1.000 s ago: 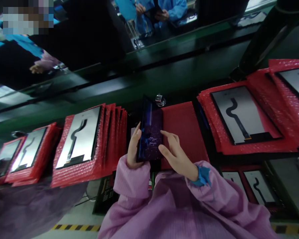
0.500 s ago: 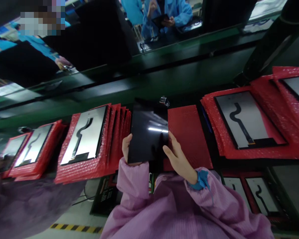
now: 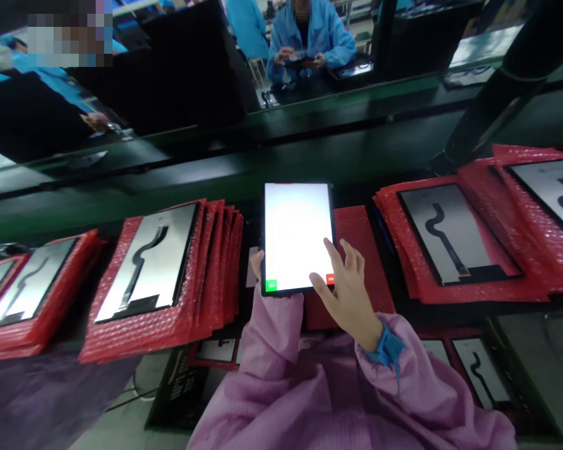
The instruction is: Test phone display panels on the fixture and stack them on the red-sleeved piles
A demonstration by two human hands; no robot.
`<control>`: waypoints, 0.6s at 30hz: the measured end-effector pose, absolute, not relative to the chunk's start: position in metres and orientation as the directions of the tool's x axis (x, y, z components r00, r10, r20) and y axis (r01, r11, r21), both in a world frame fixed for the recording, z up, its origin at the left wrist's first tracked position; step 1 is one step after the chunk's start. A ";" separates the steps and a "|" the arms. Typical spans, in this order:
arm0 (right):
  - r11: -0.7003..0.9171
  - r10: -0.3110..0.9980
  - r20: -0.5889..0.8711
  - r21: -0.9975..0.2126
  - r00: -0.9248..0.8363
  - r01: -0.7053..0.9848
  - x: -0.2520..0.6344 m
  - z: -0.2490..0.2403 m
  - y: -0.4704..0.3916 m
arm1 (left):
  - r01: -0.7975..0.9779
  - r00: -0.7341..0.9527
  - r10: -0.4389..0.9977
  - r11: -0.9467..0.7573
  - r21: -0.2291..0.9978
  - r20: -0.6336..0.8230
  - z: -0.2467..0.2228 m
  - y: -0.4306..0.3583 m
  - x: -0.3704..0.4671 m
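Note:
A tablet (image 3: 296,234) with a bright white screen is held up in front of me. A green box shows at its lower left corner and a red one at its lower right. My left hand (image 3: 259,265) grips the tablet from its left edge and underneath; most of its fingers are hidden behind it. Over the lower right of the screen is my right hand (image 3: 344,281), its fingers spread and holding nothing. Whether its fingertips touch the glass I cannot tell. A red padded sheet (image 3: 366,269) lies on the bench just behind my right hand.
Red bubble-wrap sleeves topped with display panels stand in stacks at left (image 3: 154,256) and right (image 3: 443,234). Below the bench edge, a dark crate (image 3: 157,406) holds more panels. Across the bench a person in a blue coat (image 3: 340,31) handles a dark object.
The tablet's screen has gone from black to white with coloured corner boxes. My right hand has moved from the tablet's right edge to over its lower right corner.

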State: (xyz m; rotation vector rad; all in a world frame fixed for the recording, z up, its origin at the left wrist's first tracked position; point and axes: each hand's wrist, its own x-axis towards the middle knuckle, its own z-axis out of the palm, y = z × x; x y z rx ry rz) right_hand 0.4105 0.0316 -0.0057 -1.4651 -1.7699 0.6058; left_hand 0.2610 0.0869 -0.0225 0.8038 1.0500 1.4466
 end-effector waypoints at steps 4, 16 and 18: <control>0.283 0.943 0.323 -0.661 -0.077 0.695 0.398 -0.007 0.034 | -0.151 -0.141 0.990 -0.009 0.989 -0.013 -0.026 0.079 0.261; 0.487 0.860 0.435 -0.546 -0.266 0.682 0.405 0.029 0.071 | -0.154 -0.177 0.981 -0.112 0.982 0.084 -0.023 0.074 0.265; 0.508 0.848 0.450 -0.539 -0.280 0.672 0.407 0.037 0.077 | -0.098 -0.162 0.983 -0.101 0.990 0.084 -0.023 0.076 0.265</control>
